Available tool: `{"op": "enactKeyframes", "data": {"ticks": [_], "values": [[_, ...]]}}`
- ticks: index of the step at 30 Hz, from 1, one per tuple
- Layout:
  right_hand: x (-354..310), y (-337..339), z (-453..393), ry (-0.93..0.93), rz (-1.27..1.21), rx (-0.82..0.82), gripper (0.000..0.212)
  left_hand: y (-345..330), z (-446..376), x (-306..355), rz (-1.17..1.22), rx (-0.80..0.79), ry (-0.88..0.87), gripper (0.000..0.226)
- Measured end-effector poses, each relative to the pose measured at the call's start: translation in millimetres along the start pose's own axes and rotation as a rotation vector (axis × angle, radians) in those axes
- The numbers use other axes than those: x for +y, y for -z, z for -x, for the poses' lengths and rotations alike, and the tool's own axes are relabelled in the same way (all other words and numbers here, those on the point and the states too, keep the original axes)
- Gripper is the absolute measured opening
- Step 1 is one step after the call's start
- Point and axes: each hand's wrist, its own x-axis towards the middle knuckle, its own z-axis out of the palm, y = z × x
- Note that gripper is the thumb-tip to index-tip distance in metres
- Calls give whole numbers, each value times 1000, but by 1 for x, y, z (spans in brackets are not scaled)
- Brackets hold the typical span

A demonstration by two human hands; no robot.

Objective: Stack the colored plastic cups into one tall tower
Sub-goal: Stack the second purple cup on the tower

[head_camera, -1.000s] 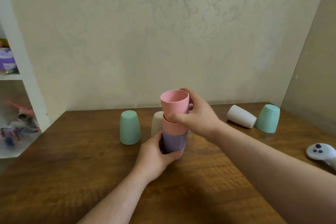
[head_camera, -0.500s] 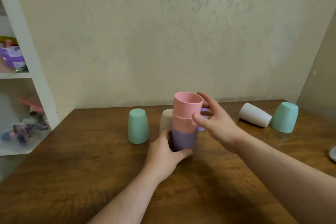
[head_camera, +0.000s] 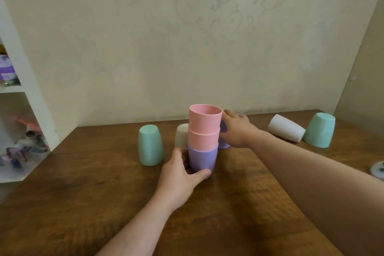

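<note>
A stack of three nested cups stands upright mid-table: a purple cup at the bottom and two pink cups in it. My left hand grips the purple base cup. My right hand is wrapped around a second purple cup just behind and right of the stack, mostly hidden by the fingers. A cream cup stands upside down behind the stack, a mint cup upside down to its left.
A white cup lies on its side at the far right beside another upside-down mint cup. A white controller sits at the right table edge. A white shelf with toys stands left. The wall is close behind.
My right hand let go of the top pink cup, which now sits nested on the stack, and moved back right onto the second purple cup. My left hand stayed on the base.
</note>
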Motion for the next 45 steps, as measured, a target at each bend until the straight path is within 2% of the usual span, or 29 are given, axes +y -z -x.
{"op": "enactKeyframes", "data": {"ticks": [2,4,8,17,21,25,29,31,32,34,36,38,41,45], "values": [[-3,4,17,24,56,-4,88,0,0,0,5,10,-5,86],[2,5,26,73,96,67,84,0,0,0,2,9,-9,85],[13,2,33,105,51,66,80,0,0,-1,-3,8,-15,80],[17,15,59,46,49,157,61,2,4,0,-1,0,-21,73],[37,29,70,-74,-13,60,76,1,6,0,-2,5,-20,73],[53,30,84,-179,117,-156,94,2,9,1,-4,-4,-18,82],[61,16,95,-255,103,-130,88,3,12,4,-16,-12,-26,82],[63,9,97,-263,-23,-87,86,4,12,4,-20,-20,-23,85],[63,8,96,-275,-184,-46,79,4,12,4,-19,-22,-23,86],[52,15,94,-278,-662,84,66,5,12,4,-14,-23,-31,84],[32,37,89,-199,-1068,240,51,4,11,3,-13,-24,-33,85],[6,67,89,-55,-1273,337,31,4,10,2,-14,-29,-27,89],[-31,101,92,145,-1259,367,31,6,9,4,-17,-76,-12,83],[-56,100,91,222,-1126,273,69,8,8,7,-52,-121,-18,71]]}}
